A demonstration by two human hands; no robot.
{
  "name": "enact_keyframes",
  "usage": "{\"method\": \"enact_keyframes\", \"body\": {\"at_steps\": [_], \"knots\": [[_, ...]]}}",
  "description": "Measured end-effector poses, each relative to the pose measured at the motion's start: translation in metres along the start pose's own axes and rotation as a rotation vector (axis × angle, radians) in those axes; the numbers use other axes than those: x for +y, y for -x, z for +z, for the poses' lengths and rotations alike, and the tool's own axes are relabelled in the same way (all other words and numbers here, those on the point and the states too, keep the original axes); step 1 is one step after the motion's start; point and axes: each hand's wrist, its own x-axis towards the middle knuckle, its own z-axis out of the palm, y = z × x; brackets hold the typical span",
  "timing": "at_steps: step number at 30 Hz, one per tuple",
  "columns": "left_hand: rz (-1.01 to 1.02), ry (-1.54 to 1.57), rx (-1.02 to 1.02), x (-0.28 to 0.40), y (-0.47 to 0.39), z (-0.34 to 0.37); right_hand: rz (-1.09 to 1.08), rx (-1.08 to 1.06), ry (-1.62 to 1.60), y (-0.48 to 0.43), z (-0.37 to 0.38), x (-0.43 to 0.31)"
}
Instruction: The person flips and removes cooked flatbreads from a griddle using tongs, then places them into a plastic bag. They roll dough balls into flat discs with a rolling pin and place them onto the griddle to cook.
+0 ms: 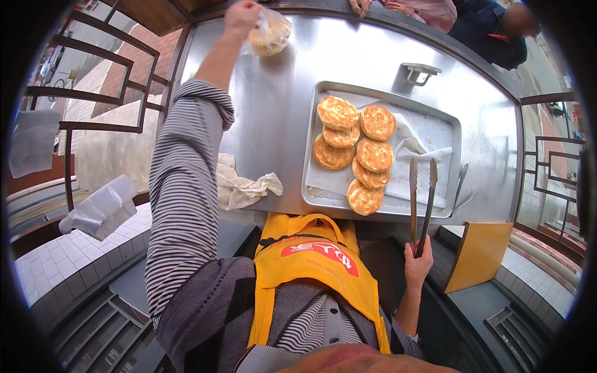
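My left hand (242, 18), arm stretched to the far left of the steel counter (252, 102), is closed around the top of a clear plastic bag (272, 32) with flatbread-like food inside. My right hand (418, 263), low at the near edge, grips metal tongs (423, 205); their arms stand apart over the tray with nothing between the tips. Several round browned flatbreads (375, 155) lie in two overlapping columns on the left half of a paper-lined metal baking tray (382, 88). Crumpled white paper (417, 149) covers part of its right half.
A beige cloth (245, 182) lies left of the tray. Beyond the tray is a metal handle-like bracket (421, 72). Plastic bags (100, 207) hang by the left lattice. At the far edge are two people, one with a hand (361, 7) on the rim. A yellow board (480, 254) stands at right.
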Motion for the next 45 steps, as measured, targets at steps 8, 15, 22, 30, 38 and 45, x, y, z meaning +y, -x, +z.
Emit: {"method": "enact_keyframes", "body": {"at_steps": [8,15,22,30,38,45], "knots": [[-0.050,-0.194,0.284,-0.065,0.115,-0.008,-0.148,0.095,0.305,-0.051,0.002,0.051],[0.144,-1.038,0.343,-0.027,0.346,-0.241,-0.052,0.166,0.513,-0.152,-0.002,0.143],[-0.297,-2.167,0.003,-0.035,0.442,-0.431,-0.048,0.031,0.334,-0.226,0.049,0.141],[-0.199,-1.777,-0.140,0.024,0.381,-0.413,0.083,0.124,0.558,-0.221,0.079,0.143],[-0.086,-1.556,-0.068,0.057,0.353,-0.436,0.079,0.119,0.490,-0.217,0.093,0.137],[-0.180,-1.224,-0.204,0.133,0.329,-0.411,0.019,0.141,0.388,-0.220,0.100,0.144]]}}
